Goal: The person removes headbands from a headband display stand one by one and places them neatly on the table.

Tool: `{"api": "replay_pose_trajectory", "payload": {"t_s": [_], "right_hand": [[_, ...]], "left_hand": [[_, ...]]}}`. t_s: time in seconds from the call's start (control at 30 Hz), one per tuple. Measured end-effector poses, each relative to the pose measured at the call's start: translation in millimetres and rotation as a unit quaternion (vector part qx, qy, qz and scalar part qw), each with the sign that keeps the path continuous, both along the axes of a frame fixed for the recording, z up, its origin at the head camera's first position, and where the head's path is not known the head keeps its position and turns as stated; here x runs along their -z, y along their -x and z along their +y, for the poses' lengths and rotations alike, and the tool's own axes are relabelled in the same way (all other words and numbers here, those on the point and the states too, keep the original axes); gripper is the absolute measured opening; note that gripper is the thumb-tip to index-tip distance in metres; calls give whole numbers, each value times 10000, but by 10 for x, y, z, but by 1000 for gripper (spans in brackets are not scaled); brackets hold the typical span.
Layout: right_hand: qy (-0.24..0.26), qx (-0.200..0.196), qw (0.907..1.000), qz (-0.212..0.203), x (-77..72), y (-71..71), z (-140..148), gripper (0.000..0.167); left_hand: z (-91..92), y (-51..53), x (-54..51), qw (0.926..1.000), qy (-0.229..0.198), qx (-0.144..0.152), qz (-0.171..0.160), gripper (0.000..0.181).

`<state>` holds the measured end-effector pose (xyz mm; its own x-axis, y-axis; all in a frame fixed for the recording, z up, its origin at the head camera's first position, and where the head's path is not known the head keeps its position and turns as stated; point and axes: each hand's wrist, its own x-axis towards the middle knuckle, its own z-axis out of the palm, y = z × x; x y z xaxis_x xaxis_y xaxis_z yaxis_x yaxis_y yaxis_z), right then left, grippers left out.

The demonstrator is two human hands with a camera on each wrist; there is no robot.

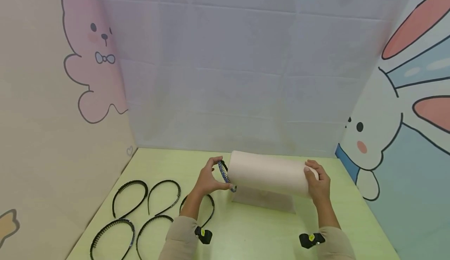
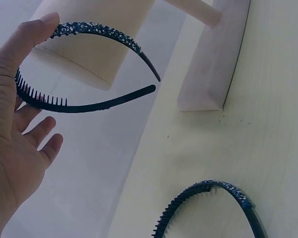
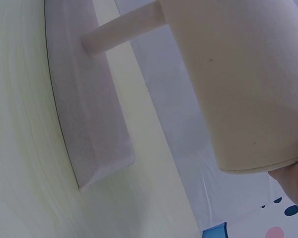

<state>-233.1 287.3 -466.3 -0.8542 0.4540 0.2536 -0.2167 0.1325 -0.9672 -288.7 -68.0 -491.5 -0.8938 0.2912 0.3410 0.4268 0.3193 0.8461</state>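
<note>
My left hand (image 1: pixel 207 180) pinches a dark toothed headband (image 2: pixel 97 29) with a blue and silver glittery top between thumb and fingers. Its two tips point toward the left end of a cream padded cylinder (image 1: pixel 268 172), and the band is held beside that end. The cylinder sits on a short post (image 3: pixel 124 29) above a long flat base (image 1: pixel 263 199), forming a headband stand. Gripping the cylinder's right end is my right hand (image 1: pixel 320 184), thumb on the front and fingers over the top. In the right wrist view, only part of that hand shows at the edge.
Several dark headbands lie on the left of the pale table, among them a back-left one (image 1: pixel 145 189), one beside it (image 1: pixel 178 191) and one partly behind my left forearm (image 1: pixel 212 205). A white cloth wall (image 1: pixel 218 76) rises at the back, with cartoon-printed walls on both sides.
</note>
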Motion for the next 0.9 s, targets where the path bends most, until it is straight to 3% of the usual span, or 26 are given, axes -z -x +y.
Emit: {"api": "replay_pose_trajectory", "payload": {"t_s": [0.2, 0.4, 0.9], "right_hand": [[-141, 85, 9998, 77, 91, 41, 48, 24], [-128, 131, 9998, 110, 78, 60, 60, 24], [-73, 87, 9998, 131, 86, 40, 28, 24]], "left_hand": [[3, -119, 71, 9992, 115, -382, 19, 92], [19, -232, 127, 9961, -71, -735, 483, 85], [54, -535, 315, 9763, -69, -1693, 1349, 82]]}}
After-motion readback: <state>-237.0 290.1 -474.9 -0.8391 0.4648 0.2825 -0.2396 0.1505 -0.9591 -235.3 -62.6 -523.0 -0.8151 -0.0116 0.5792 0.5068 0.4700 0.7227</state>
